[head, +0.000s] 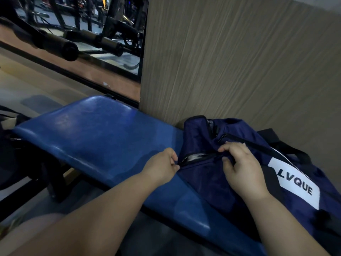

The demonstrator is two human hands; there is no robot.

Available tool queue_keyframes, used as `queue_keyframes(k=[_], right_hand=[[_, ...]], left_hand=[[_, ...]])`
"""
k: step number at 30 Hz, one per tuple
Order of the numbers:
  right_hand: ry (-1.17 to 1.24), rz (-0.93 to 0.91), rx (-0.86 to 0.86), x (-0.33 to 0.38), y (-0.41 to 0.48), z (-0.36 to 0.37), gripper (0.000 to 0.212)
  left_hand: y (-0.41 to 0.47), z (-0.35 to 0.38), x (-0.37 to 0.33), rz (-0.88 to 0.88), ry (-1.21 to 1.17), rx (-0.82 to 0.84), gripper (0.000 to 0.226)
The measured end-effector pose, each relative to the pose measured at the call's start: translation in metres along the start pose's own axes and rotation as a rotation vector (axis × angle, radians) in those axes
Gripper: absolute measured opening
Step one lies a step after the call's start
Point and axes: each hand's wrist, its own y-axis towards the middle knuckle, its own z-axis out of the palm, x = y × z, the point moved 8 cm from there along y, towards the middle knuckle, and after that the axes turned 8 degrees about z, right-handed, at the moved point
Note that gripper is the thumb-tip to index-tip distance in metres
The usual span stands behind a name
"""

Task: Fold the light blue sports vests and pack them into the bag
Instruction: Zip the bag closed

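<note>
Your left hand (162, 166) has its fingers curled and pinches the left end of the zip (214, 155). Your right hand (239, 167) sits just to the right, with thumb and fingers curled to grip the cloth of the dark blue bag (212, 182) by the zip. The zip runs across between your two hands, a little higher on the right. A short gap in it is open, and something pale (193, 157) shows inside; you cannot tell if it is a vest. The bag lies on the right part of the blue bench (103, 133). Its long side goes along the bench, from the far end by the wall (239, 61) to the near right corner. The far end touches the wall, so there is no room behind it. A white label (295, 185) faces up on the right side. Left of your left hand the bench top is bare and wide. The front edge of the bench is close under your arms. Gym machines (73, 39) stand far off at the top left.
</note>
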Motion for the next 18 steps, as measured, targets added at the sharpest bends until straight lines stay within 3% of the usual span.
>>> queue_keyframes(k=[4,8,11,15,18], right_hand=[[-0.148,0.058,-0.071,-0.005,0.004,0.0,0.041],[-0.36,-0.113,-0.011,0.018,0.005,0.018,0.055],[-0.448,-0.244,0.092,0.046,0.0,0.034,0.046],[-0.483,-0.278,0.237,0.071,-0.01,0.063,0.037],[-0.514,-0.239,0.208,0.076,-0.005,0.072,0.018]], left_hand=[[0.0,-0.018,-0.003,0.001,-0.032,-0.05,0.02],[-0.003,-0.019,-0.003,-0.045,-0.107,-0.048,0.026],[-0.003,-0.02,-0.006,-0.057,-0.179,-0.041,0.027],[-0.003,-0.024,-0.014,-0.028,-0.201,-0.033,0.027],[-0.005,-0.024,-0.017,0.016,-0.213,-0.021,0.029]])
